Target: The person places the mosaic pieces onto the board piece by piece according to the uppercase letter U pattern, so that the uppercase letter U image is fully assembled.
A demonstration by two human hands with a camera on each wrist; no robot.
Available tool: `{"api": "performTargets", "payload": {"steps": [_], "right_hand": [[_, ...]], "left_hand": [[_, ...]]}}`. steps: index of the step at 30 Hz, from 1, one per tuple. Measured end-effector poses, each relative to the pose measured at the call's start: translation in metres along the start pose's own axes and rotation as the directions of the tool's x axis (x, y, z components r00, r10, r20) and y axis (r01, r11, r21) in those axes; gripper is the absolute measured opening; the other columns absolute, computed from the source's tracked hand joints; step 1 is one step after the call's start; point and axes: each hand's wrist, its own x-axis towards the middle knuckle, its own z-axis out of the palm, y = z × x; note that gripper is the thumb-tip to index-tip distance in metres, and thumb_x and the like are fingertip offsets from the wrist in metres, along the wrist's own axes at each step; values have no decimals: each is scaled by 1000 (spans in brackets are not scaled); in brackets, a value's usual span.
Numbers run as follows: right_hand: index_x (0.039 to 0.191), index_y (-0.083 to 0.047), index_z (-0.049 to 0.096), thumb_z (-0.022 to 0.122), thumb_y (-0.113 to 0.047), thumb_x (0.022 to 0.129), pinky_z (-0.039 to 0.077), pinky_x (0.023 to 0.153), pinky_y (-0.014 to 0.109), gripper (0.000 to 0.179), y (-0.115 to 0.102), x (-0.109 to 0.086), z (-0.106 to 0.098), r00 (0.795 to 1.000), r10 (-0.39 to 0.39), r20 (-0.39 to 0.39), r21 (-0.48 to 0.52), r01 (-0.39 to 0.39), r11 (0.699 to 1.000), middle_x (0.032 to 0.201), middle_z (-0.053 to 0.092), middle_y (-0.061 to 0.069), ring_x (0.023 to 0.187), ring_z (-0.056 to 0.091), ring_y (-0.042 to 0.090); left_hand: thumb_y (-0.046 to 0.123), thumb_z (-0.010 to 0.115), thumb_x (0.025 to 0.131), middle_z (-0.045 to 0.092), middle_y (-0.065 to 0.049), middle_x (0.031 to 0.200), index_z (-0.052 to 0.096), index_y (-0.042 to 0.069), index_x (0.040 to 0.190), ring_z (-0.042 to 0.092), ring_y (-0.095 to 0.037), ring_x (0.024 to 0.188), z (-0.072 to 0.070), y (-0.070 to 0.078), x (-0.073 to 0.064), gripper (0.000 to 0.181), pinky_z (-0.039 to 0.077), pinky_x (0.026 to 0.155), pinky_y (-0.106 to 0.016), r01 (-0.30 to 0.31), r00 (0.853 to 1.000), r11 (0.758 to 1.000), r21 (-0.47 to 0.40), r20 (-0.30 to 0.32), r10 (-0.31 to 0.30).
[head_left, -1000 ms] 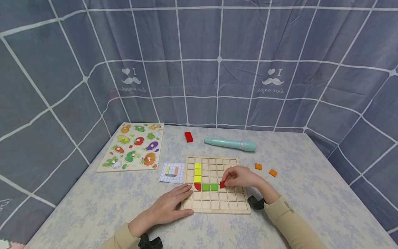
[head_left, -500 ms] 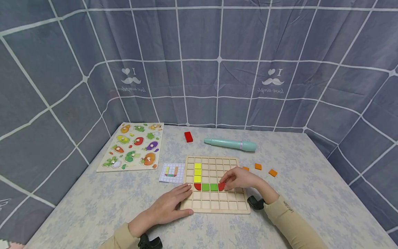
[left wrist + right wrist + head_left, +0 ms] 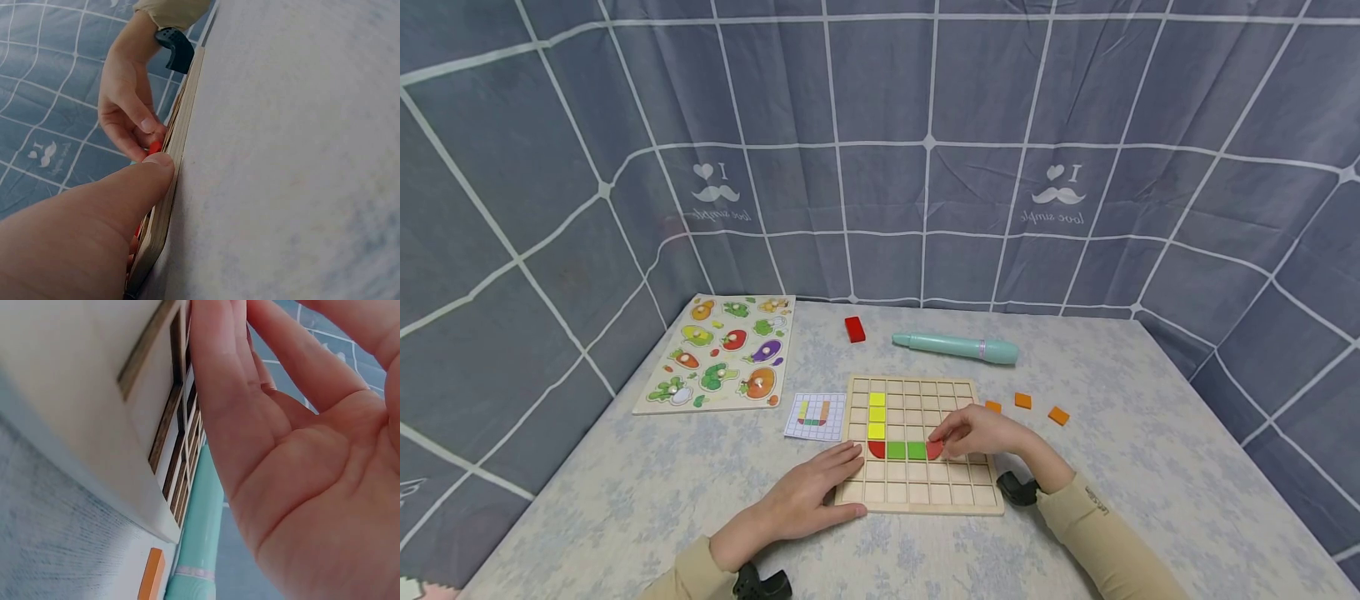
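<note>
A wooden grid board lies in the middle of the table. My right hand pinches a red tile with a rounded corner, at the cell right of two green tiles. In the left wrist view a red edge shows at its fingertips. Another rounded red tile sits left of the green ones, below a column of yellow tiles. My left hand rests on the board's left side with fingers extended, its thumb at the front edge.
A pattern card lies left of the board, and a vegetable puzzle lies farther back left. Behind the board are a red block and a mint-coloured pen-like object. Orange tiles lie to the right. A tiled-pattern curtain encloses the table.
The red tile in my right hand has turned from tilted to nearly flat and shifted slightly left, beside the green tiles. My left hand has stayed in place.
</note>
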Motion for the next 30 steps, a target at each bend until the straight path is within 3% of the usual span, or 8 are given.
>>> {"api": "performTargets", "payload": {"steps": [10, 19, 25, 30], "right_hand": [[106, 3, 67, 65, -4, 87, 54, 71, 27, 21, 0, 0, -1, 999, -47, 28, 0, 47, 999, 98, 67, 10, 82, 64, 15], [114, 4, 63, 66, -8, 88, 53, 77, 28, 30, 3, -4, -3, 1000, -4, 11, 26, 4, 1000, 104, 66, 13, 90, 65, 19], [120, 5, 59, 65, -12, 89, 52, 83, 30, 35, 3, -12, -18, 999, -3, -32, 33, 4, 999, 110, 63, 15, 97, 63, 23], [121, 7, 57, 64, -15, 90, 52, 84, 32, 38, 3, -26, -38, 992, -66, -110, -14, 65, 998, 108, 64, 15, 96, 62, 17]], "left_hand": [[53, 54, 90, 39, -6, 146, 49, 3, 137, 31, -22, 137, 0, 1, 0, 68, 33, 107, -40, 6, 1000, 1000, 3, 7, -6], [53, 54, 90, 39, -6, 147, 49, 3, 137, 30, -22, 137, 0, 1, 0, 68, 33, 107, -40, 11, 1000, 1000, 0, 15, -11], [53, 53, 91, 39, -7, 147, 48, 3, 137, 30, -22, 137, 0, 1, 0, 68, 32, 108, -40, 10, 1000, 1000, 5, 16, -10], [52, 54, 90, 39, -7, 146, 48, 3, 137, 30, -22, 137, -1, 1, 0, 69, 32, 108, -41, 13, 1000, 1000, 0, 18, -13]]}}
